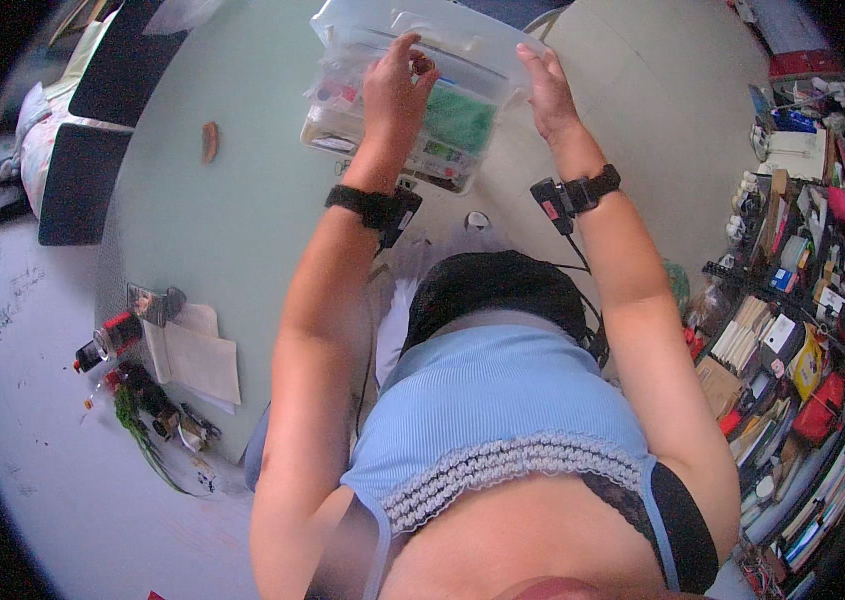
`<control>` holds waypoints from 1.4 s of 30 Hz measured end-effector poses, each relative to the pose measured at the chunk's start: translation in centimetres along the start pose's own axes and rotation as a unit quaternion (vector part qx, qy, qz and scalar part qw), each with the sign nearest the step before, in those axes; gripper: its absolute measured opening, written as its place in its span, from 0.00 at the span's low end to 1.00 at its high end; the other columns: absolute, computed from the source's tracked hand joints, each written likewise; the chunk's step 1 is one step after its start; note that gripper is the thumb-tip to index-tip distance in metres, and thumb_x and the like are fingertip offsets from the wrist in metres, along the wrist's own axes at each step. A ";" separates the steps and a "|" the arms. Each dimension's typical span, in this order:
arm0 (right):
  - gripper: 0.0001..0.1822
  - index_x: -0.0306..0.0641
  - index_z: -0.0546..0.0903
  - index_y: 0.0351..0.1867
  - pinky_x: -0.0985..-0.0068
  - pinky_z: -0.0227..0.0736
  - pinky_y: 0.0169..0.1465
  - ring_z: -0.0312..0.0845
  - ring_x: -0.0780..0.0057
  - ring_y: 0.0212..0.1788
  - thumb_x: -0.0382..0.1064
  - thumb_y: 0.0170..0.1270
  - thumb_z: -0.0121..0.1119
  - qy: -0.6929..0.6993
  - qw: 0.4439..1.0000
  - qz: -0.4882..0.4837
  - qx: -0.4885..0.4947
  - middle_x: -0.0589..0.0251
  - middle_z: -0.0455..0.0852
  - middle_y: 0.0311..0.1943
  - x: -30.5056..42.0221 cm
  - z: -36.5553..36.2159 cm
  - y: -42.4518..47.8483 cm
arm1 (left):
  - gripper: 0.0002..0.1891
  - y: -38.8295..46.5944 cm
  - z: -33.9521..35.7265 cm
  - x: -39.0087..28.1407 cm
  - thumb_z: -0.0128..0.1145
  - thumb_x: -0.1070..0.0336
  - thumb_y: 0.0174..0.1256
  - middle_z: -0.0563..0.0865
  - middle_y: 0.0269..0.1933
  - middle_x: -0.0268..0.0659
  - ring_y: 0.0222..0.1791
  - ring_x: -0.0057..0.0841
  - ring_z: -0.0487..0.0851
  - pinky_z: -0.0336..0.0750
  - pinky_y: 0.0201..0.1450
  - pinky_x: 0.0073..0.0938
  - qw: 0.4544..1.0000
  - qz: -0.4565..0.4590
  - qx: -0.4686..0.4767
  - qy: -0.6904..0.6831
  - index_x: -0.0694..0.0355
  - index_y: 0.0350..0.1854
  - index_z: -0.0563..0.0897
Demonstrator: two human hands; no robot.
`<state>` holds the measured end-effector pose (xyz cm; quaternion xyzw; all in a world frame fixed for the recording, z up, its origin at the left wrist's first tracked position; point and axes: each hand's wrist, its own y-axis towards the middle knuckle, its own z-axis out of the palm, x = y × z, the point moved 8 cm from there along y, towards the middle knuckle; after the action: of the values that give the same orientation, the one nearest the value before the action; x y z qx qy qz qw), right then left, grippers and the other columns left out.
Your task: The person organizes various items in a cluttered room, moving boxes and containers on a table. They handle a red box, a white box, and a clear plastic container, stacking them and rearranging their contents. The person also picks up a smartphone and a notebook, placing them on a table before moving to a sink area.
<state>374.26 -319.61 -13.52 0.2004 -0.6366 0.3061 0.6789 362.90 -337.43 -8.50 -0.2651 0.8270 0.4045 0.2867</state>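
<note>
A clear plastic storage box (pixel 460 180) stands near the table's edge at the top of the view, its translucent lid (pixel 460 34) raised. Inside are a green item (pixel 460 118), small packets and other things too blurred to name. My left hand (pixel 398 94) is over the box, with a small dark reddish-brown round object (pixel 421 66) between its thumb and fingers. At the lid's right edge, my right hand (pixel 551 94) grips the lid with thumb and fingers. Both wrists wear black straps with small devices. A reddish-brown piece (pixel 210 142) lies on the table to the left.
The pale green table (pixel 257 202) spans the left and centre. On its lower left lie papers (pixel 201 360), bottles and a green plant (pixel 139 431). Dark chairs or panels (pixel 85 184) stand beyond. Crowded shelves (pixel 790 300) with books and boxes line the right. Cables hang from the wrist devices.
</note>
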 end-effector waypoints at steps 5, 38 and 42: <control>0.28 0.34 0.69 0.52 0.73 0.61 0.56 0.68 0.70 0.50 0.50 0.56 0.60 0.004 1.000 -0.020 -0.001 0.61 0.75 0.48 -0.1 0.2 0.1 | 0.25 0.3 2.2 0.2 0.66 0.69 0.48 0.84 0.36 0.39 0.36 0.32 0.82 0.75 0.39 0.33 0.998 -0.043 0.022 0.034 0.59 0.51 0.71; 0.32 0.45 0.68 0.57 0.57 0.52 0.66 0.51 0.47 0.66 0.52 0.52 0.63 -0.436 0.824 -0.349 0.096 0.51 0.62 0.61 0.6 3.6 -11.8 | 0.24 -6.2 -11.0 10.9 0.41 0.50 0.69 0.75 0.50 0.51 0.54 0.41 0.70 0.63 0.58 0.36 0.979 -0.189 -0.062 0.052 0.68 0.54 0.71; 0.30 0.46 0.69 0.56 0.56 0.52 0.66 0.52 0.46 0.65 0.51 0.52 0.63 -0.477 0.792 -0.365 0.114 0.51 0.63 0.60 0.1 4.5 -13.2 | 0.25 -7.6 -10.0 13.4 0.45 0.51 0.67 0.74 0.50 0.52 0.52 0.41 0.72 0.64 0.56 0.35 0.973 -0.223 -0.058 -0.019 0.71 0.53 0.71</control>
<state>379.83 -332.23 -11.34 0.6144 -0.7195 -0.0279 0.3226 356.10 -352.52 -16.57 -0.4514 0.7166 0.3827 0.3691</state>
